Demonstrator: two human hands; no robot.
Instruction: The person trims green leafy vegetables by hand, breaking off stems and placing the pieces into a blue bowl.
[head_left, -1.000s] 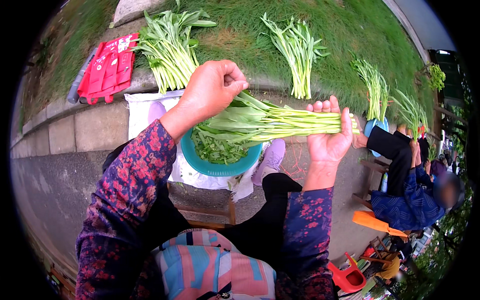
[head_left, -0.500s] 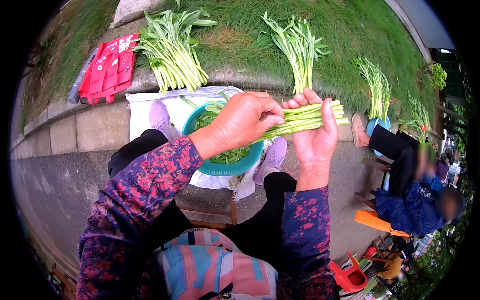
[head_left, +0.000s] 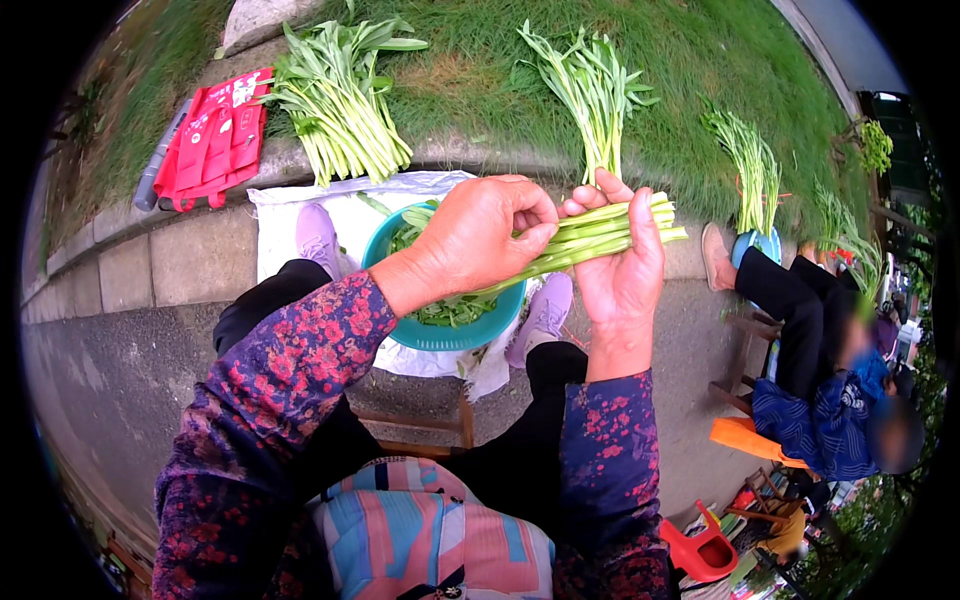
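Note:
Across the middle, a small bundle of green leafy-vegetable stems lies over the blue-green plastic basin. My right hand supports the bundle's cut ends, with the stems across its palm and its thumb and fingers curled around them. My left hand is closed at the other end of the bundle, thumb against the bent forefinger. Its palm hides part of the stems, which slant down-left below it. Inside the basin are loose green leaves, partly covered by my left hand and wrist.
White sacking lies beneath the basin, between my lilac shoes. Beyond, on kerb and grass, are a large bunch of greens, a smaller bunch and a red bag. A seated person is at right, near more greens.
Both hands and the bundle have shifted slightly left and up in view, the grip unchanged. At far right, the seated person's posture and the greens beside them have moved a little.

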